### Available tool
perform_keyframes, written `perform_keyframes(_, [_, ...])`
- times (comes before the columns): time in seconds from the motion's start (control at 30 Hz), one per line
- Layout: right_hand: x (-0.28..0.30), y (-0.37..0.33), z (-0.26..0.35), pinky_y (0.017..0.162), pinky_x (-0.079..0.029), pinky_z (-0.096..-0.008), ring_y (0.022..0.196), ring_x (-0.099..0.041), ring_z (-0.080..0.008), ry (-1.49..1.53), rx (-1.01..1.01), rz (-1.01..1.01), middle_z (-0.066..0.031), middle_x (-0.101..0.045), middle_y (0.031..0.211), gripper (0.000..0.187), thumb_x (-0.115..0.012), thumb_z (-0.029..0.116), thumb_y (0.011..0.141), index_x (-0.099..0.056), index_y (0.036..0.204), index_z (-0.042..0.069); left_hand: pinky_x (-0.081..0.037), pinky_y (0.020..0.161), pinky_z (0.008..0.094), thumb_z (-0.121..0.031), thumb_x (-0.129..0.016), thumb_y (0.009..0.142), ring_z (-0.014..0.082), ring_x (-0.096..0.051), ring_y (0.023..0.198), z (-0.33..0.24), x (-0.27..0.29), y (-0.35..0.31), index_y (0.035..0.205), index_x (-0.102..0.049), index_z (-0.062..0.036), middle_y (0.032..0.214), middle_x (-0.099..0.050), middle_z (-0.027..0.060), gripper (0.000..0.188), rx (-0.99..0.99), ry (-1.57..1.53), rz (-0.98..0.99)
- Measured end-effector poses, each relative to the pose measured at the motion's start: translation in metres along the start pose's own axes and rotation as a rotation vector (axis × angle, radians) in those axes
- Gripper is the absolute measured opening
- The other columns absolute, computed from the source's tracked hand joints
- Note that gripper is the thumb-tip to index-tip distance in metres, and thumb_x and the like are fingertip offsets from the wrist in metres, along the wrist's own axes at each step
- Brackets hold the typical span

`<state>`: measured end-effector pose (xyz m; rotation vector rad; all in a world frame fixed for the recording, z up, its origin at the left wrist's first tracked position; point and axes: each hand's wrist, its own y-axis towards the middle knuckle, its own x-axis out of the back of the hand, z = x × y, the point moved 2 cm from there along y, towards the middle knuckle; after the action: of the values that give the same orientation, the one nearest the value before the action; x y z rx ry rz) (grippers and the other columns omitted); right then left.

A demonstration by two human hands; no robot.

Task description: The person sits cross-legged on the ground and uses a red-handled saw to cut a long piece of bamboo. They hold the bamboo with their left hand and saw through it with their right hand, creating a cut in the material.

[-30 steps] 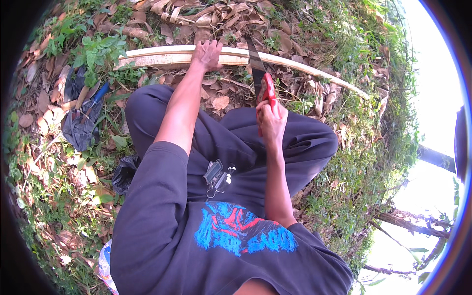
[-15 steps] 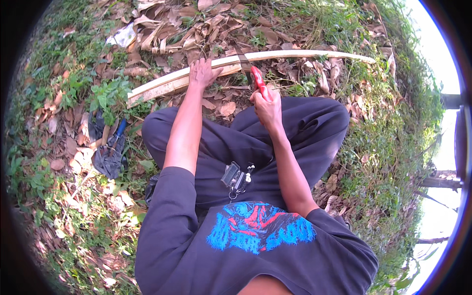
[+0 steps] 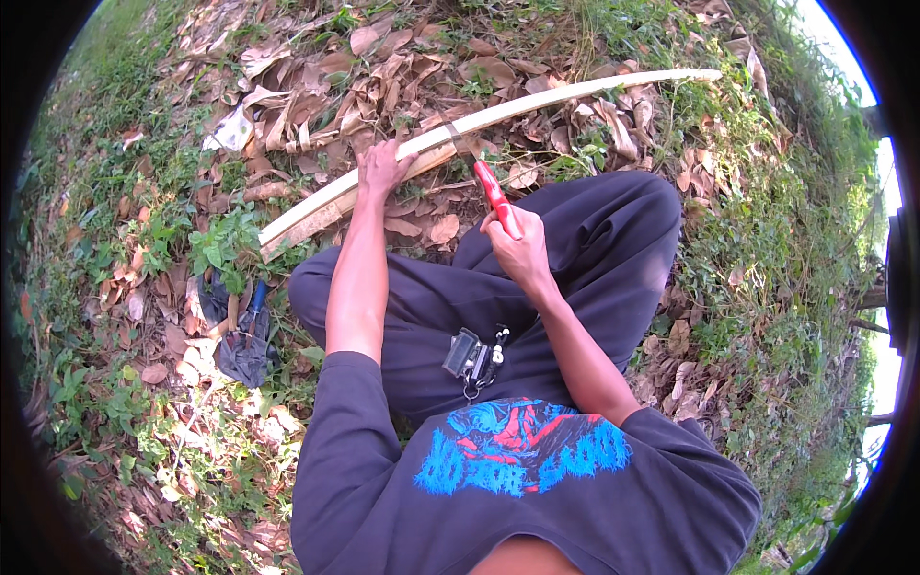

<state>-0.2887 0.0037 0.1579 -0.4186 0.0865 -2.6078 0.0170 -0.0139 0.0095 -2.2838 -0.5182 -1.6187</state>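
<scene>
Head view: left hand [image 3: 380,171] is pressing down over the long pale strip [image 3: 537,101], grip clasping it, the shorter pale piece [image 3: 431,161] lying along its near side. Right hand [image 3: 519,244] is clenching the red handle of a saw [image 3: 494,192]. Its blade [image 3: 451,129] is showing nearly edge-on, crossing the long strip near the shorter piece's right end; can't tell how deep the teeth are sitting. Strip is lying on the ground beyond the knees, curving across the view and rising to the right, far end resting over dry leaves [image 3: 335,96] and grass. Person is sitting cross-legged in dark trousers [image 3: 594,230], with small dark items on a ring [image 3: 462,353] lying on the lap. Black plastic bag [image 3: 244,359] is lying left of the knee, a blue-handled tool [image 3: 259,296] resting at it.
</scene>
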Motion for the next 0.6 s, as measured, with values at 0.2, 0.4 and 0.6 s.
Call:
perform_keyframes(0.2, [0.003, 0.003, -0.008, 0.053, -0.044, -0.0353, 0.05, -0.051, -0.0171, 0.025, -0.015, 0.017, -0.0122, -0.053, 0.055, 0.018, -0.056, 0.012, 0.082, -0.066, 0.078, -0.003, -0.041, 0.096, 0.0588, -0.067, -0.068, 0.077, 0.0346, -0.058, 0.115, -0.014, 0.013, -0.005, 0.11, -0.061, -0.0083, 0.119, -0.065, 0.0131, 0.068, 0.034, 0.049, 0.087])
perform_keyframes(0.4, [0.0, -0.005, -0.006, 0.053, -0.043, -0.0351, 0.049, -0.051, -0.0177, 0.008, 0.033, 0.025, -0.0125, -0.052, 0.055, 0.017, -0.057, 0.012, 0.081, -0.065, 0.078, -0.003, -0.045, 0.092, 0.0542, -0.068, -0.08, 0.062, 0.0308, -0.058, 0.11, -0.023, 0.006, -0.015, 0.125, -0.05, -0.005, 0.113, -0.059, 0.0121, 0.093, -0.067, 0.268, -0.025])
perform_keyframes(0.6, [0.006, -0.003, -0.013, 0.053, -0.043, -0.0333, 0.051, -0.049, -0.0142, 0.061, -0.037, 0.041, -0.0095, -0.052, 0.055, 0.016, -0.058, 0.011, 0.081, -0.065, 0.078, -0.002, -0.047, 0.09, 0.0532, -0.069, -0.073, 0.071, 0.0343, -0.064, 0.107, -0.013, 0.011, -0.005, 0.117, -0.058, -0.0049, 0.11, -0.067, 0.0172, 0.08, 0.01, 0.075, 0.02])
